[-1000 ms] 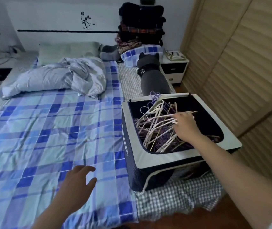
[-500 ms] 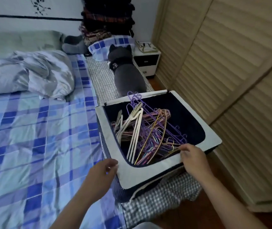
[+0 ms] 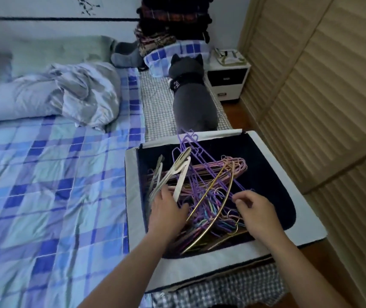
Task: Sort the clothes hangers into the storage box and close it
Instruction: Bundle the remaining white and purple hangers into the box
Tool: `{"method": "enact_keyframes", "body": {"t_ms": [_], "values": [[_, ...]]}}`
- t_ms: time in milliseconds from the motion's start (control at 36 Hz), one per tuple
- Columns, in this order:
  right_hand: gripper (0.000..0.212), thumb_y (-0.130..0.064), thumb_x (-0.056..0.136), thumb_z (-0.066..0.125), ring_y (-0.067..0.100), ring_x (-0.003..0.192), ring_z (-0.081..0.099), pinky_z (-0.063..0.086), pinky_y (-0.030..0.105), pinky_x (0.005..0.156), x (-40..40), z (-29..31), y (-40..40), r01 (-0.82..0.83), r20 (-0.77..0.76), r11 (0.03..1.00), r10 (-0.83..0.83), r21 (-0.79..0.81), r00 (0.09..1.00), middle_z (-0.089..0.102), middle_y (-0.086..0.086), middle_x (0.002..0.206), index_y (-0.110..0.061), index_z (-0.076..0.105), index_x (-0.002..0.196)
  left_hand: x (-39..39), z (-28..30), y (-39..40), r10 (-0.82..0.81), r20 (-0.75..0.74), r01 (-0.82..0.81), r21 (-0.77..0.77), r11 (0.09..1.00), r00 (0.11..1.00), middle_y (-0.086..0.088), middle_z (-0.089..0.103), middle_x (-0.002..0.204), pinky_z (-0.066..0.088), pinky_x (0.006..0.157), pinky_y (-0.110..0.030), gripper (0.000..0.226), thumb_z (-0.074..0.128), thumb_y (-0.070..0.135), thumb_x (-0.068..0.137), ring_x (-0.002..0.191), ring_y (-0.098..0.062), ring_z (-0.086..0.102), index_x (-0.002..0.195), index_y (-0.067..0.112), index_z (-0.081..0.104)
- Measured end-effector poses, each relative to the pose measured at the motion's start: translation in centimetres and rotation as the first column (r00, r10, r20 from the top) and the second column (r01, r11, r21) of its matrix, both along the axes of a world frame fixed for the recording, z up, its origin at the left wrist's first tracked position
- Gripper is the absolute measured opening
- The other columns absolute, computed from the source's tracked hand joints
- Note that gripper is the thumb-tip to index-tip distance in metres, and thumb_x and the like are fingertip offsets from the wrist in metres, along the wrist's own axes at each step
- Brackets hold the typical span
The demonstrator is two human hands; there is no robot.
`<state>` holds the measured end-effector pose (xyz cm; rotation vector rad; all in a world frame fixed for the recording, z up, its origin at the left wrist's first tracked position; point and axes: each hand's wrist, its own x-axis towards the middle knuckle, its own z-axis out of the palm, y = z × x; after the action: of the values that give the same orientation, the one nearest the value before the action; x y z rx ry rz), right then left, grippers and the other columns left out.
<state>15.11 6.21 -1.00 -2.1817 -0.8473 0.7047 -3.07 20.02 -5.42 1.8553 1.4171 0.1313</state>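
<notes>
Hangers point(image 3: 202, 192) fill the storage box point(image 3: 306, 232) in a tangled heap: purple and pink wire ones in the middle, two gold ones crossing them, and pale flat ones leaning toward the box's left wall. The box sits at the right edge of the bed point(image 3: 44, 196), near its foot corner, on a grey checked sheet point(image 3: 155, 107), with its top open and its white rim showing all round.

From the head view, both your hands are inside the box. Your left hand point(image 3: 166, 213) lies on the pale hangers at the left of the heap, fingers spread and fairly straight, so its grip is apart; it presses on them and does not curl round any. Your right hand point(image 3: 255, 211) is over the near right part of the heap with its fingers curled down among the wires; you cannot tell whether that grip has clamped on a hanger.

Beyond the box, a grey plush cat point(image 3: 191, 94) lies along the bed's right edge. A crumpled quilt point(image 3: 66, 94) sits toward the head of the bed, and a white nightstand point(image 3: 227, 78) stands past the far right corner beside the slatted wardrobe doors point(image 3: 322, 85).
</notes>
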Motion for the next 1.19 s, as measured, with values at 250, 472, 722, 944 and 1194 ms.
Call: {"method": "enact_keyframes", "body": {"t_ms": [250,472,722,944,1194], "values": [[0.023,-0.016,0.099,0.059,-0.001,0.089,0.060,0.042,0.014,0.068,5.5,-0.2,3.6,-0.255,-0.124,0.965,0.260,0.055,0.958,0.067,-0.017,0.096,-0.034,0.069,0.090,3.4,-3.2,3.1,0.152,-0.043,-0.156,-0.088,0.984,0.987,-0.019,0.071,0.113,0.051,0.085,-0.039,0.023,0.055,0.022,0.100,0.105,-0.039,0.065,0.119,0.011,0.064],[0.022,-0.016,0.099,0.059,-0.004,0.084,0.062,0.042,0.010,0.063,7.9,-1.0,4.8,-0.341,-0.160,0.939,0.343,0.037,0.926,0.069,-0.017,0.092,-0.031,0.071,0.090,-1.5,-0.5,3.2,0.520,0.193,-0.496,-0.162,0.853,0.832,0.000,0.074,0.073,0.051,0.072,-0.032,0.019,0.060,0.022,0.099,0.072,-0.015,0.070,0.085,0.013,0.068],[0.024,-0.016,0.099,0.059,0.004,0.089,0.062,0.043,0.019,0.068,8.1,-2.0,4.2,-0.354,-0.184,0.935,0.345,-0.016,0.920,0.069,-0.012,0.097,-0.033,0.070,0.086,-1.2,1.3,2.3,0.500,0.096,-0.498,-0.037,0.866,0.861,-0.006,0.070,0.076,0.050,0.066,-0.034,0.013,0.059,0.005,0.090,0.074,-0.025,0.067,0.083,0.014,0.065],[0.015,-0.021,0.101,0.055,0.000,0.046,0.050,0.037,0.019,0.046,0.6,-1.1,9.3,-0.563,-0.243,0.826,0.538,-0.041,0.807,0.062,-0.009,0.079,-0.028,0.067,0.106,-2.1,2.4,2.5,0.425,0.005,-0.424,0.060,0.904,0.905,-0.005,0.063,0.071,0.043,0.059,-0.034,0.019,0.055,0.018,0.096,0.068,-0.026,0.060,0.077,0.014,0.057],[0.022,-0.019,0.102,0.051,0.013,0.106,0.066,0.051,0.042,0.103,-3.9,-3.0,12.0,-0.512,-0.571,0.859,0.407,-0.027,0.713,0.067,-0.004,0.114,-0.023,0.061,0.121,-2.8,2.9,3.1,0.300,-0.342,-0.215,0.265,0.940,0.891,-0.017,0.068,0.091,0.046,0.069,-0.038,0.036,0.041,0.037,0.105,0.085,-0.038,0.064,0.086,0.009,0.055]]}}
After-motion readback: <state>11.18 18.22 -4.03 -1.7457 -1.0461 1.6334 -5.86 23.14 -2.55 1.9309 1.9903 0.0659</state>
